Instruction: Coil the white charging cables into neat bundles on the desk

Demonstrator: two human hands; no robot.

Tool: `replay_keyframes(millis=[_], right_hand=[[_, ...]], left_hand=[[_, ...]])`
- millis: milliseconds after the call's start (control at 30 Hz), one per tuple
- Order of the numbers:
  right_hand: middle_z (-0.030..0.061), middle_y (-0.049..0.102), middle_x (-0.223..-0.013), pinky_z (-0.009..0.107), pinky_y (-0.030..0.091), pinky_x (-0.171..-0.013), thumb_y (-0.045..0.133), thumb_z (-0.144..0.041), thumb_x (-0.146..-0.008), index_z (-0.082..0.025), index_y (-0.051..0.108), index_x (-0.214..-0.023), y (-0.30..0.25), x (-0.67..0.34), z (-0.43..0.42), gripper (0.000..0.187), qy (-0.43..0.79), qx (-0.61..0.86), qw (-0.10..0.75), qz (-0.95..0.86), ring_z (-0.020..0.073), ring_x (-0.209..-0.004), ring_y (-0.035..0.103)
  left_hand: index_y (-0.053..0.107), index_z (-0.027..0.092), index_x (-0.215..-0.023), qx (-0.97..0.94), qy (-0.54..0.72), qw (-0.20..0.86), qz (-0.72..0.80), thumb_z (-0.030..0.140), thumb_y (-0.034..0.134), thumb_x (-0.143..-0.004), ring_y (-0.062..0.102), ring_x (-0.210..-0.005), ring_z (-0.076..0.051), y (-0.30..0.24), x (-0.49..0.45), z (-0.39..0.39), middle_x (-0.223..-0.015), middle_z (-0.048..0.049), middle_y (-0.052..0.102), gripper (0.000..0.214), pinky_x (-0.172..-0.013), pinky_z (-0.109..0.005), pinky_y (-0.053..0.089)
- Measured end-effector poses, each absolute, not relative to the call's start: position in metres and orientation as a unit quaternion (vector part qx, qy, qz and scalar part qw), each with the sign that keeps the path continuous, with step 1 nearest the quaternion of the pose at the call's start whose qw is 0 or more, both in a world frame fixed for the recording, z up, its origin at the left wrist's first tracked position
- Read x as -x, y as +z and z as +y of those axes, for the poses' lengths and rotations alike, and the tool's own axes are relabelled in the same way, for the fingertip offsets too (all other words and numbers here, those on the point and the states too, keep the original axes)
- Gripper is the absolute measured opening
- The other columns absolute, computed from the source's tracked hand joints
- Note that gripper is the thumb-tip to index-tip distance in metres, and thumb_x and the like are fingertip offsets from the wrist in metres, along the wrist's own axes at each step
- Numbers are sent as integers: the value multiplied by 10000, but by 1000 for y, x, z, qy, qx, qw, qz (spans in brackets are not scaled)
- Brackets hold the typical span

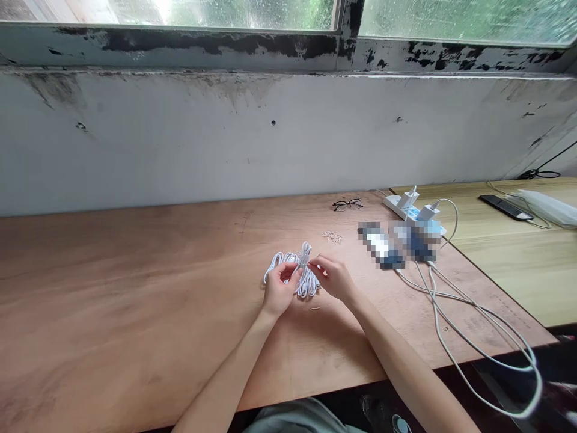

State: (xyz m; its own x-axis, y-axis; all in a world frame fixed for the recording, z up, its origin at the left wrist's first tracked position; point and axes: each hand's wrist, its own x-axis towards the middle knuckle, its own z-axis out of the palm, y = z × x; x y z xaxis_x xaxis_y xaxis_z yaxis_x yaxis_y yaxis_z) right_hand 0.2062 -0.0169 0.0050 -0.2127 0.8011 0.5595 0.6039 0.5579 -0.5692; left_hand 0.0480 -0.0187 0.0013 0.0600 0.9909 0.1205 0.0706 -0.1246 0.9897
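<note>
Your left hand (278, 290) is closed around a coiled white cable (306, 282), and your right hand (331, 278) pinches the wrapped strand near the top of the coil between finger and thumb. The coil is held between your hands over the plywood surface (135, 300). To the right, well apart from your hands, a white power strip (396, 207) carries two plugged-in chargers (409, 198). Eyeglasses (347, 205) lie just left of the strip.

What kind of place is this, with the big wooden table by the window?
It looks like a plain workroom, maybe. There's a long plywood bench, a window frame with peeling paint, and a white power strip with chargers plugged in.
</note>
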Motion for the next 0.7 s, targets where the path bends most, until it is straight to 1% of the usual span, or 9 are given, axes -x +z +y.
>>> replay_keyframes(millis=[100,167,267,333,433,533,600,667,700], right_hand=[[42,594,-675,228,390,-588,424,-251,-910,-183,637,-768,2,-206,-18,265,12,432,421,-798,125,-622,516],[45,604,-683,232,388,-602,421,-237,-913,-189,648,-784,0,-205,-18,265,-24,422,417,-805,128,-636,520],[47,601,-700,233,384,-597,424,-250,-910,-194,664,-805,0,-204,-18,267,-18,439,433,-787,125,-636,520],[48,584,-699,236,382,-585,442,-286,-898,-187,670,-794,1,-203,-16,270,32,475,461,-749,123,-623,511],[31,552,-636,243,374,-547,512,-377,-840,-164,660,-706,4,-209,-8,292,204,521,497,-663,117,-573,481],[13,554,-570,233,326,-466,565,-484,-760,-147,640,-654,4,-222,3,361,434,518,473,-565,97,-491,436],[-11,519,-523,224,279,-435,602,-516,-711,-144,646,-666,1,-232,8,377,501,518,460,-519,77,-451,380],[-42,446,-467,218,243,-412,604,-543,-693,-146,649,-682,-4,-239,13,399,524,517,465,-492,67,-421,334],[-46,436,-462,216,243,-407,608,-552,-683,-147,646,-685,-7,-241,16,407,520,519,476,-483,65,-416,334]], left_hand=[[666,165,-818,-655,459,349,489,306,605,-770,637,-656,-151,1,-45,-20,-765,-41,700,161,-638,-266,509],[674,184,-835,-714,434,266,481,271,573,-800,639,-682,-154,1,-42,-20,-794,-40,704,137,-664,-273,505],[671,201,-880,-785,398,179,440,218,533,-829,645,-768,-170,0,-39,-20,-845,-41,702,149,-724,-293,500],[670,203,-894,-813,378,161,412,194,513,-839,643,-806,-178,0,-39,-20,-861,-42,700,166,-748,-305,497],[678,206,-892,-818,364,195,401,176,511,-834,644,-820,-183,1,-39,-21,-866,-42,699,180,-767,-311,496],[696,228,-895,-791,373,276,398,200,550,-811,647,-806,-182,5,-41,-22,-864,-34,706,171,-770,-302,497],[709,236,-880,-765,393,324,394,231,588,-787,647,-787,-187,7,-42,-23,-846,-35,712,153,-751,-302,500],[718,229,-861,-730,425,356,399,262,614,-768,643,-762,-191,7,-45,-24,-825,-41,714,143,-726,-306,503],[720,222,-860,-711,443,366,406,278,618,-765,642,-754,-191,7,-47,-24,-821,-45,714,150,-716,-306,503]])
